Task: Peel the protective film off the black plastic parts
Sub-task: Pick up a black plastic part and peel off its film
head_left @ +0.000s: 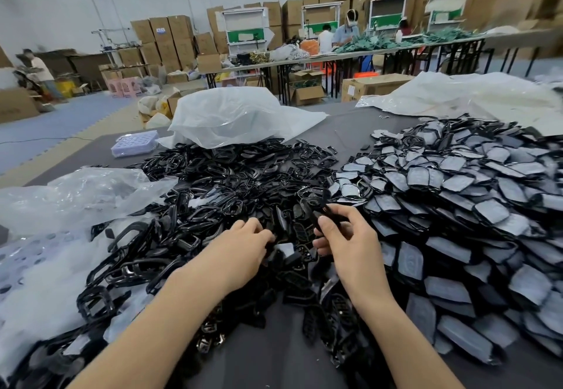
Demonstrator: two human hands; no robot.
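A big heap of glossy black plastic frame parts (219, 181) covers the middle and left of the grey table (274, 358). To the right lies a heap of black parts with pale grey film on them (457, 193). My right hand (344, 236) pinches one small black part (320, 209) between thumb and fingers, just above the heap's near edge. My left hand (240, 251) reaches palm down into the black parts beside it, fingers curled into the pile; what they touch is hidden.
Clear plastic bags lie at the left (76, 196), back centre (231, 117) and back right (457, 96). A pale purple tray (134, 144) sits at the far left of the table. Beyond stand long tables, cardboard boxes and people working.
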